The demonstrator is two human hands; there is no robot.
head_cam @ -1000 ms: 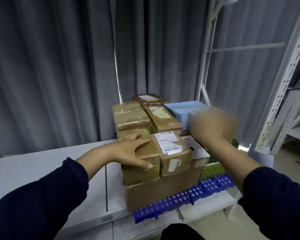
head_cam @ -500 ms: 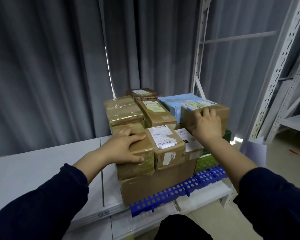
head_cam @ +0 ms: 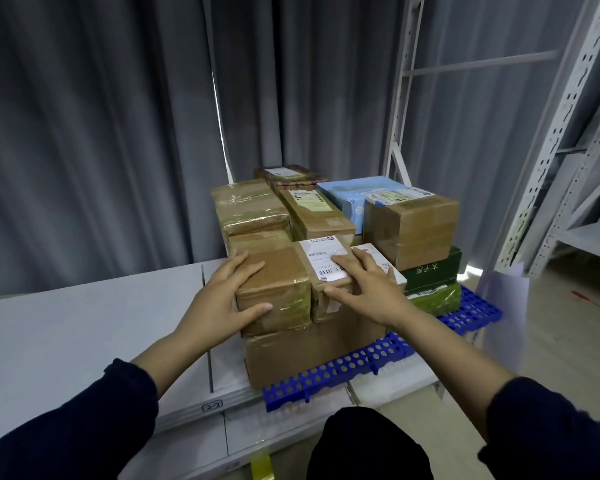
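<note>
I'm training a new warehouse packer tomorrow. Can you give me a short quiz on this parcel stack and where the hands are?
1. True or false: the right hand rests on the light blue parcel.
2. What colour is the perforated mat under the big carton? A) red B) blue C) yellow
3. Which box does the left hand touch?

Key:
1. False; it lies on the white-labelled box.
2. B.
3. The taped brown box at the front left, atop that carton.
</note>
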